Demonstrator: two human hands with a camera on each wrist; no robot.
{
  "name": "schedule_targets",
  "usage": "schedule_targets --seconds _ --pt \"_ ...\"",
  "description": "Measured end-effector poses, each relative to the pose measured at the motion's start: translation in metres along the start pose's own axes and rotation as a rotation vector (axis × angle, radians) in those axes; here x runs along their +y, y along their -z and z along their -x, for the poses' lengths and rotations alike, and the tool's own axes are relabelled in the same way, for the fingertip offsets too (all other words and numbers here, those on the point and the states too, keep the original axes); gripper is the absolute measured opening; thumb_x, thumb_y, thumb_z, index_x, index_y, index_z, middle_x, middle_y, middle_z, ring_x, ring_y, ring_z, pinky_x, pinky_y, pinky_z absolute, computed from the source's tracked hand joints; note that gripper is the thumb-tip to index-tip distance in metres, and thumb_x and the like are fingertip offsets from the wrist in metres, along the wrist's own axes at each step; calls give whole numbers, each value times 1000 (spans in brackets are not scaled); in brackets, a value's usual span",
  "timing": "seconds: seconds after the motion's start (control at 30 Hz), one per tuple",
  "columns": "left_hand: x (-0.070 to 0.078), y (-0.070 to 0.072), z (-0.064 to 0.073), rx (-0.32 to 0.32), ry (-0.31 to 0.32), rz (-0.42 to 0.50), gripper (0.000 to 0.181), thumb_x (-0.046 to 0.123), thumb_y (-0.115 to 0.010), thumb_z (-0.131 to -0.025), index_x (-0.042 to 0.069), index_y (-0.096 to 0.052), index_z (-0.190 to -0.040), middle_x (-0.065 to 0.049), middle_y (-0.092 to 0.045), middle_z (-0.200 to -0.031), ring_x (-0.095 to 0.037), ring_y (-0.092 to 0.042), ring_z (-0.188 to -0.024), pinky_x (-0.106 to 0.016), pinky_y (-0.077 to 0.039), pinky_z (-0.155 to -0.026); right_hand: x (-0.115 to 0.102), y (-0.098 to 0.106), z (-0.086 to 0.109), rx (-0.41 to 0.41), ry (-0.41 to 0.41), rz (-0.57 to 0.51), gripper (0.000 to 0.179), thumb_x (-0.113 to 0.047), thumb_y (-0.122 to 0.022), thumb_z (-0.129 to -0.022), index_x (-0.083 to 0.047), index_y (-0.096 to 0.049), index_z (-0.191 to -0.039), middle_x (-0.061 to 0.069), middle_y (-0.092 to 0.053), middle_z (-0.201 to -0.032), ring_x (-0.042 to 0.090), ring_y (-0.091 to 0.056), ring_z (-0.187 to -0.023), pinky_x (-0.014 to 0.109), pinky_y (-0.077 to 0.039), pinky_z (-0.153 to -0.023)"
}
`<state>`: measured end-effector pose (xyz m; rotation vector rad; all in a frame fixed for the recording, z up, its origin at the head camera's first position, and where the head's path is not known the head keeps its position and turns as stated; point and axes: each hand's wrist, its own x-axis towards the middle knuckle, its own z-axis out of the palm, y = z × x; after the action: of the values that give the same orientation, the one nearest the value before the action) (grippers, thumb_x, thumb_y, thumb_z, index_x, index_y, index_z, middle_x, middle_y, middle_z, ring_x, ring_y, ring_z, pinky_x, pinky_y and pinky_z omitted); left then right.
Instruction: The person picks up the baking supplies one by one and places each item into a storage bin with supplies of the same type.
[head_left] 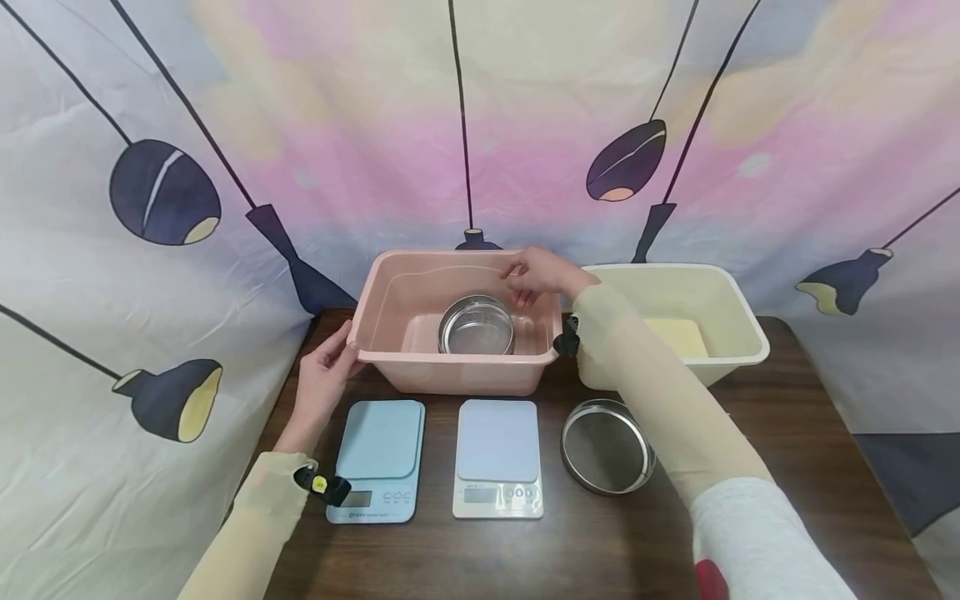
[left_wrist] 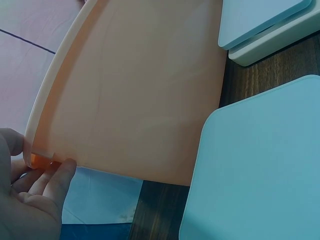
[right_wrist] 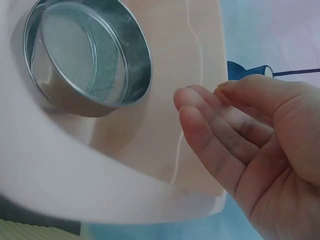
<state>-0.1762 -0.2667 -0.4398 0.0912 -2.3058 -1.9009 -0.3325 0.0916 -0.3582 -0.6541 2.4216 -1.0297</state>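
Observation:
A pink plastic basin (head_left: 465, 375) stands at the back of the table. My left hand (head_left: 324, 375) grips the rim at its front left corner; the left wrist view has the thumb on one side of the rim and the fingers (left_wrist: 59, 182) beneath it. Inside the basin lies a round metal sieve (head_left: 477, 327) with a fine mesh. Over the basin's right part hovers my right hand (head_left: 543, 273), empty, its fingers (right_wrist: 200, 135) loosely bent to the right of the sieve.
A cream basin (head_left: 738, 333) stands right of the pink one, partly behind my right forearm. In front are a light blue kitchen scale (head_left: 381, 442), a white kitchen scale (head_left: 498, 442) and another round sieve (head_left: 606, 447). A patterned cloth (head_left: 375, 125) hangs behind the table.

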Motion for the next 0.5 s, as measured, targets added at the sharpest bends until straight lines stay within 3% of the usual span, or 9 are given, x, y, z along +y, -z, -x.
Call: schedule_targets --seconds 0.17,0.5 --pt "-1 0 0 4 -3 1 50 13 -55 -109 4 -43 -157 -22 -46 -157 -6 -67 -115 -15 -56 -90 0 3 5 26 17 27 32 -8 -58 -105 9 -64 -132 18 -74 -83 24 -73 -69 37 -66 -71" --pt "-3 -1 1 8 -24 55 50 10 -56 -108 1 -43 -156 -25 -45 -157 4 -67 -105 -14 -56 -88 -4 10 22 51 49 12 32 -11 -61 -105 10 -65 -129 20 -74 -86 42 -74 -84 41 -67 -74"
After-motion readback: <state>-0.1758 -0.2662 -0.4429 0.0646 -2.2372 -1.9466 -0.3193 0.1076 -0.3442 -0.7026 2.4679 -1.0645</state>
